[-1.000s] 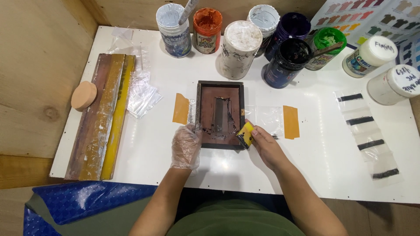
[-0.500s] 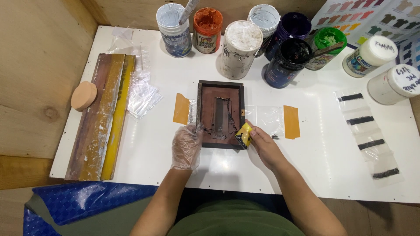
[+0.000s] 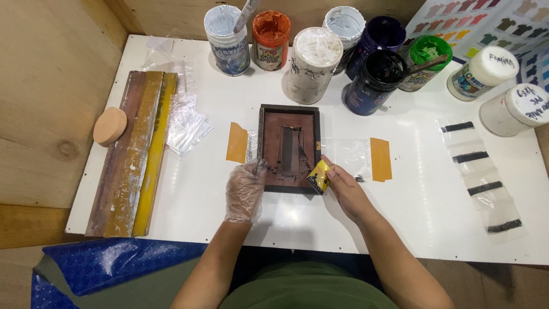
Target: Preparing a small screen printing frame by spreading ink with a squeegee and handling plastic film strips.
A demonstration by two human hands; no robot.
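Right hand (image 3: 347, 191) pinching small yellow squeegee (image 3: 319, 175) at lower right corner of small dark screen frame (image 3: 289, 148), gloved left hand (image 3: 245, 191) pressing frame's lower left edge, frame flat mid white table (image 3: 189, 189), 2 orange tape strips (image 3: 237, 142) flanking, ink jars (image 3: 309, 71) behind.

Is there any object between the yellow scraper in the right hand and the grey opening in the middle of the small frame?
Nothing visible: the yellow scraper sits at the frame's lower right corner, with only bare screen before the grey opening.
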